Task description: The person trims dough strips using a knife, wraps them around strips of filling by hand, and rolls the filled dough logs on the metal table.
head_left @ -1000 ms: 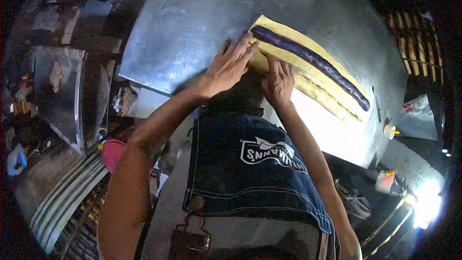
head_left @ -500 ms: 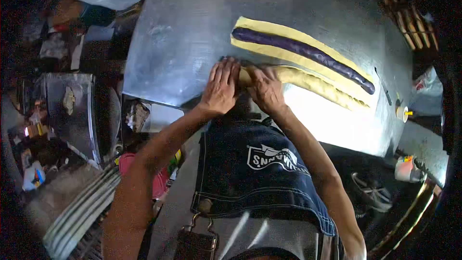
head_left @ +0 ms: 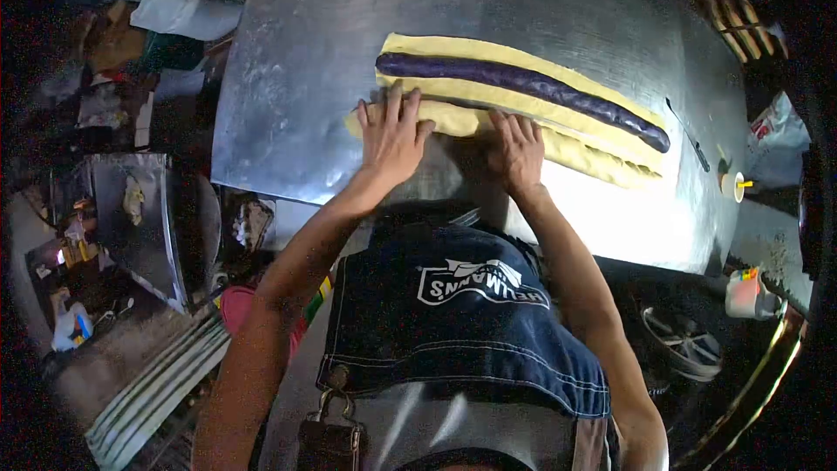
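A long flat strip of yellow dough (head_left: 514, 56) lies on the metal table with a dark purple filling roll (head_left: 523, 81) along its middle. Nearer to me, alongside the strip, is a yellow dough roll (head_left: 575, 155). My left hand (head_left: 391, 135) rests on this roll near its left end, fingers spread. My right hand (head_left: 520, 153) lies on the same roll farther right, its fingers apart and pointing away from me. Parts of the roll are hidden under both hands.
The metal table (head_left: 305, 78) carries a thin dark knife (head_left: 695, 146) at the right. A white cup (head_left: 732, 186) with something yellow stands at the right edge. A reddish container (head_left: 743, 294) is lower right, a pink object (head_left: 237, 307) lower left.
My left hand has moved left along the roll and its fingers have spread. My right hand is now farther from it. The view has shifted, and more of the roll shows between the hands.
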Motion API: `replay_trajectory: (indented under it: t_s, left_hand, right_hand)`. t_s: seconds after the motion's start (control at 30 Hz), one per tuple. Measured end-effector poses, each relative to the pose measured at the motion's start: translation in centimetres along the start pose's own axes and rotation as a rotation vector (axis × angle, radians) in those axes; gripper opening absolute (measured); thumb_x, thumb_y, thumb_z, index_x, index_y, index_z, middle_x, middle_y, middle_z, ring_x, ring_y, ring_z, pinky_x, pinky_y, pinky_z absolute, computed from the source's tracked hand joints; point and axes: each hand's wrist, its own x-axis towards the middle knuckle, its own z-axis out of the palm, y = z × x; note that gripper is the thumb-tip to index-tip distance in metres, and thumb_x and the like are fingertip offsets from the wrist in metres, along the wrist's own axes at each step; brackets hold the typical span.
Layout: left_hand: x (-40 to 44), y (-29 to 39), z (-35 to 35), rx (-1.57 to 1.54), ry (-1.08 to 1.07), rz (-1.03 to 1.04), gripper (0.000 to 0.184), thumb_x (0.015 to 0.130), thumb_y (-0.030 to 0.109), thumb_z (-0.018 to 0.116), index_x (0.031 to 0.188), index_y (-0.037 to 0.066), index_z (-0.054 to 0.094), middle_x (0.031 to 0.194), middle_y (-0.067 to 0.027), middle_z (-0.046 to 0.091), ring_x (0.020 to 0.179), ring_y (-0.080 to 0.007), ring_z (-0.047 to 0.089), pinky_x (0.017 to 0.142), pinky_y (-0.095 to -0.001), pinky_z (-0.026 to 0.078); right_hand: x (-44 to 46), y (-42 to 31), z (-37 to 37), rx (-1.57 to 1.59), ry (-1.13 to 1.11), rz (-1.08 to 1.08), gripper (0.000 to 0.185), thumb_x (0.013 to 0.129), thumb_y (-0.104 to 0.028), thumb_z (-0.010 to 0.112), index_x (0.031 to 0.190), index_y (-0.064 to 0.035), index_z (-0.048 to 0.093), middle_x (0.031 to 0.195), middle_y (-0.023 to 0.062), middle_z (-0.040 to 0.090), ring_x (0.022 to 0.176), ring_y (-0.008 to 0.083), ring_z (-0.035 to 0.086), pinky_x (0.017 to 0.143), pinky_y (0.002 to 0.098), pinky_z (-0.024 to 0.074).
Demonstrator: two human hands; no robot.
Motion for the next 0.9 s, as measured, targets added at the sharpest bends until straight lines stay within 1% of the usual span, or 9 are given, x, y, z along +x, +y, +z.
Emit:
replay_trajectory:
  t_s: [0.13, 0.27, 0.43, 0.53, 0.6, 0.77, 0.8, 0.87, 0.9]
  left_hand:
    - [0.1, 5.9, 0.0, -0.140, -0.057, 0.257, 0.074, 0.103, 0.050, 0.065, 0.165, 0.018, 0.040, 0.169, -0.0195, 0.034, 0.157, -0.0446, 0.031, 0.127, -0.0750, 0.009]
    - [2.7, 10.0, 1.7, -0.002, 0.027, 0.007, 0.076, 0.096, 0.042, 0.073, 0.164, 0.021, 0.044, 0.169, -0.0197, 0.034, 0.159, -0.0437, 0.028, 0.126, -0.0769, 0.006]
    - [2.7, 12.8, 2.4, 0.135, -0.085, 0.219, 0.081, 0.091, 0.033, 0.078, 0.164, 0.027, 0.044, 0.168, -0.0112, 0.039, 0.159, -0.0351, 0.030, 0.125, -0.0770, 0.008]
    - [4.9, 13.2, 3.8, 0.084, -0.023, 0.171, 0.074, 0.090, 0.033, 0.080, 0.158, 0.027, 0.052, 0.156, -0.0093, 0.050, 0.147, -0.0328, 0.042, 0.123, -0.0738, 0.016]
    - [5.5, 13.8, 3.3, 0.017, 0.058, 0.152, 0.058, 0.091, 0.038, 0.078, 0.145, 0.022, 0.062, 0.136, -0.0081, 0.058, 0.128, -0.0314, 0.051, 0.113, -0.0657, 0.030]
    - [2.9, 13.8, 0.8, -0.146, 0.123, 0.230, 0.050, 0.095, 0.041, 0.076, 0.136, 0.014, 0.067, 0.123, -0.0111, 0.058, 0.115, -0.0338, 0.053, 0.095, -0.0552, 0.037]
    - [1.6, 14.4, 0.5, -0.121, -0.046, 0.161, 0.059, 0.096, 0.042, 0.075, 0.146, 0.014, 0.061, 0.140, -0.0151, 0.056, 0.129, -0.0370, 0.052, 0.107, -0.0628, 0.035]
    - [-0.4, 16.5, 1.1, -0.075, 0.085, 0.315, 0.070, 0.096, 0.042, 0.075, 0.156, 0.015, 0.051, 0.162, -0.0184, 0.043, 0.148, -0.0411, 0.041, 0.123, -0.0710, 0.020]
    - [-0.8, 16.9, 2.6, -0.249, -0.034, 0.375, 0.078, 0.094, 0.037, 0.076, 0.161, 0.014, 0.044, 0.172, -0.0198, 0.031, 0.158, -0.0439, 0.028, 0.129, -0.0712, 0.005]
  right_hand:
    - [1.5, 0.6, -3.5, 0.084, -0.145, -0.010, 0.071, 0.075, -0.022, 0.084, 0.141, -0.0078, 0.060, 0.127, 0.0124, 0.068, 0.122, 0.0358, 0.060, 0.110, 0.0515, 0.0416]
    - [-2.9, 4.0, -3.1, -0.073, 0.069, 0.097, 0.074, 0.076, -0.022, 0.083, 0.144, -0.0048, 0.058, 0.129, 0.0138, 0.068, 0.126, 0.0365, 0.059, 0.111, 0.0502, 0.0424]
    - [-1.6, 6.4, -6.1, 0.122, -0.203, 0.050, 0.065, 0.084, -0.026, 0.081, 0.144, -0.0114, 0.061, 0.134, 0.0105, 0.069, 0.127, 0.0341, 0.060, 0.112, 0.0496, 0.0427]
    - [-3.2, 5.9, -8.1, -0.115, 0.154, -0.002, 0.062, 0.085, -0.029, 0.082, 0.141, -0.0092, 0.063, 0.131, 0.0132, 0.069, 0.122, 0.0364, 0.062, 0.111, 0.0532, 0.0401]
    - [-5.3, 8.5, -5.8, -0.112, 0.126, 0.055, 0.062, 0.085, -0.028, 0.081, 0.140, -0.0072, 0.062, 0.130, 0.0143, 0.069, 0.118, 0.0385, 0.062, 0.109, 0.0514, 0.0421]
    - [-6.0, 8.6, -7.9, 0.141, -0.017, 0.092, 0.062, 0.085, -0.027, 0.079, 0.140, -0.0059, 0.061, 0.121, 0.0161, 0.071, 0.114, 0.0410, 0.062, 0.102, 0.0498, 0.0470]
    - [-6.5, 8.8, -8.3, 0.204, -0.067, 0.047, 0.062, 0.084, -0.027, 0.079, 0.139, -0.0059, 0.061, 0.118, 0.0159, 0.072, 0.113, 0.0412, 0.063, 0.101, 0.0511, 0.0471]
    - [-8.1, 9.1, -7.5, 0.094, -0.152, -0.021, 0.064, 0.083, -0.028, 0.080, 0.140, -0.0066, 0.060, 0.127, 0.0147, 0.069, 0.117, 0.0420, 0.060, 0.108, 0.0534, 0.0436]
    - [-8.2, 9.2, -7.3, 0.004, -0.193, -0.053, 0.065, 0.083, -0.028, 0.080, 0.141, -0.0069, 0.059, 0.132, 0.0147, 0.067, 0.120, 0.0424, 0.059, 0.111, 0.0542, 0.0420]
